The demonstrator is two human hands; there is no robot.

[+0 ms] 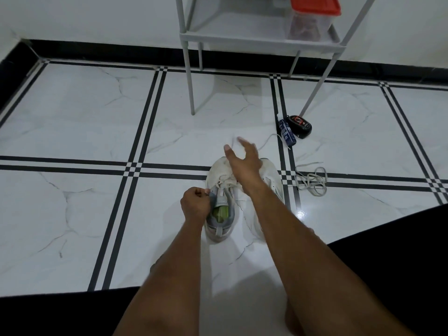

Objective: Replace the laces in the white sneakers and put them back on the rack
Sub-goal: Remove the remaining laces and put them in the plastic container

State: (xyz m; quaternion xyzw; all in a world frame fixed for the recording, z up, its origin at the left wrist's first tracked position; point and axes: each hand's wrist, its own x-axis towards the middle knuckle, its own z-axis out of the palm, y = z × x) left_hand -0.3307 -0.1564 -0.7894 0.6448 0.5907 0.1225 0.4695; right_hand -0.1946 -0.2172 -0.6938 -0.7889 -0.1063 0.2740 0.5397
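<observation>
The left hand (pixel 196 206) is curled tight, its fingertips pinching at the collar edge of the nearer white sneaker (pixel 219 209), apparently to pin the shoe to the floor while the lace is worked. Just beyond those fingertips lie the tongue and the partly threaded eyelets. The right hand (pixel 244 163) hovers above the toe, fingers spread and blurred; a thin lace (pixel 233 143) runs up by its thumb, though whether it is pinched I cannot tell. That raised reach looks like a pull to draw slack through an eyelet. Under the right wrist sits the second sneaker (pixel 274 180), touching or nearly touching the first. Right of that hand a loose lace (pixel 311 180) lies heaped on the tile floor (pixel 84 117), likely a spare or discard. Farther out, beyond the fingers, a blue tube (pixel 287 132) and a black object (pixel 300 126) rest by a leg of the rack (pixel 242 35), which waits for the shoes and holds a red-lidded container (pixel 312 18).
</observation>
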